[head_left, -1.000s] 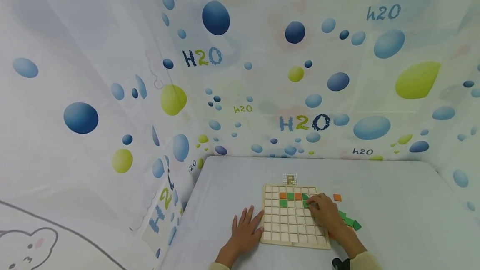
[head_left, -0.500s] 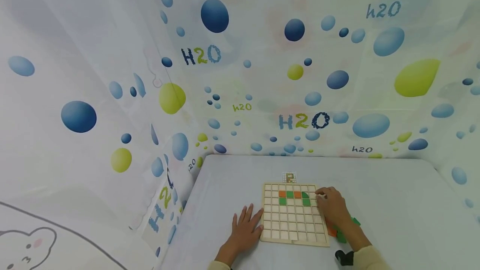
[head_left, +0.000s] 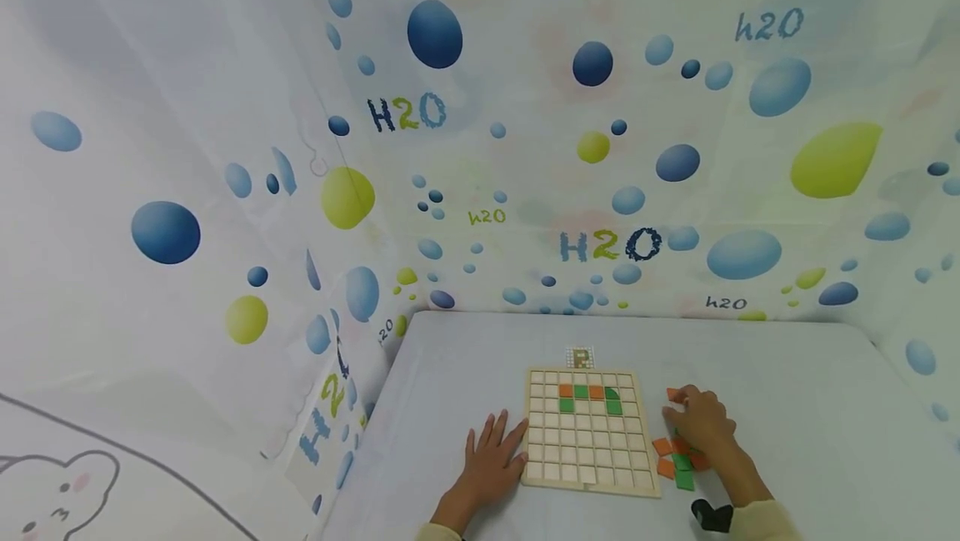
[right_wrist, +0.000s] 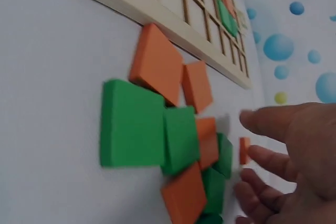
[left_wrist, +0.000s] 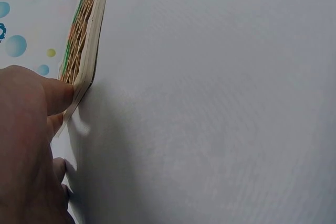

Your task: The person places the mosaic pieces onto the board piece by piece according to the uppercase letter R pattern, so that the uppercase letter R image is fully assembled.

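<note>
My left hand (head_left: 489, 462) lies flat on the table with fingers spread. Its fingertips touch the left edge of the wooden grid board (head_left: 566, 455), as the left wrist view also shows. On the board, orange and green tiles form a row, with a quarter-round green tile (head_left: 611, 393) at its right end. One green square (head_left: 567, 405) and another green square (head_left: 614, 407) sit below that row. Right of the board, my right hand (head_left: 703, 420) hovers over loose tiles, thumb and fingers apart. Its fingertips are near or touching a lone orange tile (right_wrist: 244, 150); contact is unclear.
Several loose tiles, among them a green one (right_wrist: 137, 124) and an orange one (head_left: 665, 468), lie beside the board's right edge. A small printed pattern card (head_left: 580, 358) lies behind the board. A black object (head_left: 711, 516) is by the right sleeve. Patterned sheeting surrounds the white table (head_left: 465, 349).
My right hand has moved off the board's upper right, going right to the loose tiles. It has uncovered the quarter-round green tile and the green square under it. The left hand has stayed put.
</note>
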`<state>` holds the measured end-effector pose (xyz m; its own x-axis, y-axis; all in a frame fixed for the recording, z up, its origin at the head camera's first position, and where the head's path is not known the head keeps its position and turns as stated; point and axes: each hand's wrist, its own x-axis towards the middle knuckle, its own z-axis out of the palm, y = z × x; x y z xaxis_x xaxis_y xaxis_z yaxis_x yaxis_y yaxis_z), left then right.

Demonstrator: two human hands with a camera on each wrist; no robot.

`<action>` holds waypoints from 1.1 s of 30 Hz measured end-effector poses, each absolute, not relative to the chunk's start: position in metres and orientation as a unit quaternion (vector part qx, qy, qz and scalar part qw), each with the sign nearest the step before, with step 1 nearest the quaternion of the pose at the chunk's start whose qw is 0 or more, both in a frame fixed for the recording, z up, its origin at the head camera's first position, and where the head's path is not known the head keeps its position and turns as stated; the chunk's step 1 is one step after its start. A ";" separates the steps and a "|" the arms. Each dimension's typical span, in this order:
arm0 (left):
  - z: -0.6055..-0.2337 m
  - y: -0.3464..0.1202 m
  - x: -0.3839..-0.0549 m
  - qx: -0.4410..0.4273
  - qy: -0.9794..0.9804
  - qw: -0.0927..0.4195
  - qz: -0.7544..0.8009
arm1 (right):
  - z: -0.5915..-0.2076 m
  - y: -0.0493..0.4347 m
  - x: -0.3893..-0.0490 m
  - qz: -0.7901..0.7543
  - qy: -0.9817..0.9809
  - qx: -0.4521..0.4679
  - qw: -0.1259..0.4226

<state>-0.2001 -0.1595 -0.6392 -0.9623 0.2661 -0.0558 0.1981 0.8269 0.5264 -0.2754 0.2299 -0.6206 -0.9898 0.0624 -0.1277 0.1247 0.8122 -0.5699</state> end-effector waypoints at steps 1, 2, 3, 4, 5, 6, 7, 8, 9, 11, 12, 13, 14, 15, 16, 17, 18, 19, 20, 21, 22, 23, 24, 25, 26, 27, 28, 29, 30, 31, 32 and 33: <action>-0.641 -0.160 -0.200 0.123 0.953 0.062 0.269 | -0.620 0.233 -0.275 -0.299 0.951 0.048 0.068; -0.642 -0.161 -0.201 0.123 0.953 0.062 0.269 | -0.619 0.237 -0.274 -0.298 0.950 0.043 0.082; -0.643 -0.161 -0.201 0.123 0.954 0.061 0.268 | -0.618 0.240 -0.273 -0.295 0.950 0.037 0.095; -0.644 -0.161 -0.201 0.123 0.953 0.061 0.269 | -0.616 0.244 -0.271 -0.293 0.950 0.031 0.107; -0.644 -0.162 -0.201 0.123 0.953 0.061 0.269 | -0.615 0.247 -0.269 -0.289 0.950 0.025 0.116; -0.644 -0.162 -0.201 0.125 0.953 0.060 0.270 | -0.614 0.250 -0.268 -0.289 0.949 0.019 0.126; -0.644 -0.162 -0.201 0.125 0.953 0.059 0.269 | -0.612 0.253 -0.267 -0.291 0.947 0.015 0.133; -0.643 -0.162 -0.200 0.125 0.953 0.059 0.269 | -0.611 0.254 -0.265 -0.295 0.945 0.010 0.140; -0.643 -0.162 -0.201 0.125 0.954 0.059 0.267 | -0.611 0.256 -0.264 -0.299 0.943 0.008 0.146; -0.644 -0.162 -0.201 0.121 0.955 0.060 0.262 | -0.610 0.258 -0.262 -0.310 0.939 0.003 0.152; -0.645 -0.161 -0.202 0.121 0.956 0.059 0.260 | -0.610 0.259 -0.261 -0.317 0.936 -0.002 0.152; -0.647 -0.161 -0.202 0.119 0.957 0.058 0.259 | -0.610 0.260 -0.260 -0.325 0.934 -0.005 0.152; -0.649 -0.161 -0.203 0.117 0.957 0.057 0.258 | -0.611 0.260 -0.259 -0.330 0.932 -0.009 0.149; -0.651 -0.161 -0.203 0.116 0.958 0.054 0.258 | -0.612 0.261 -0.259 -0.335 0.931 -0.011 0.147; -0.652 -0.161 -0.204 0.115 0.957 0.052 0.259 | -0.613 0.261 -0.259 -0.340 0.929 -0.013 0.143; -0.651 -0.161 -0.204 0.116 0.957 0.053 0.259 | -0.614 0.261 -0.258 -0.344 0.928 -0.015 0.140; -0.650 -0.160 -0.204 0.117 0.957 0.055 0.261 | -0.616 0.262 -0.258 -0.345 0.928 -0.015 0.138; -0.650 -0.161 -0.204 0.117 0.956 0.056 0.263 | -0.617 0.262 -0.259 -0.344 0.929 -0.014 0.136; -0.649 -0.160 -0.203 0.117 0.956 0.058 0.264 | -0.618 0.263 -0.258 -0.343 0.930 -0.015 0.133; -0.647 -0.160 -0.203 0.117 0.955 0.063 0.264 | -0.619 0.263 -0.259 -0.341 0.931 -0.014 0.131; -0.646 -0.160 -0.202 0.118 0.955 0.065 0.264 | -0.620 0.263 -0.259 -0.338 0.932 -0.014 0.129; -0.643 -0.160 -0.202 0.120 0.954 0.066 0.265 | -0.621 0.264 -0.259 -0.335 0.933 -0.015 0.128; -0.643 -0.160 -0.202 0.122 0.954 0.064 0.267 | -0.622 0.264 -0.259 -0.332 0.935 -0.014 0.126; -0.643 -0.160 -0.202 0.122 0.954 0.064 0.265 | -0.622 0.264 -0.259 -0.330 0.936 -0.016 0.124; -0.641 -0.160 -0.202 0.122 0.954 0.066 0.264 | -0.622 0.263 -0.259 -0.332 0.935 -0.016 0.124; -0.640 -0.160 -0.202 0.123 0.955 0.067 0.262 | -0.622 0.263 -0.259 -0.335 0.934 -0.019 0.123; -0.639 -0.160 -0.203 0.123 0.955 0.067 0.261 | -0.623 0.263 -0.260 -0.338 0.933 -0.020 0.124; -0.639 -0.160 -0.203 0.122 0.956 0.069 0.259 | -0.623 0.263 -0.260 -0.342 0.931 -0.022 0.124; -0.639 -0.160 -0.202 0.121 0.956 0.070 0.257 | -0.622 0.263 -0.260 -0.348 0.929 -0.026 0.124; -0.639 -0.160 -0.202 0.119 0.957 0.072 0.255 | -0.622 0.263 -0.260 -0.352 0.927 -0.025 0.126; -0.639 -0.160 -0.202 0.118 0.957 0.072 0.254 | -0.621 0.263 -0.259 -0.355 0.926 -0.023 0.127; -0.640 -0.160 -0.202 0.118 0.957 0.071 0.254 | -0.621 0.263 -0.259 -0.356 0.926 -0.023 0.127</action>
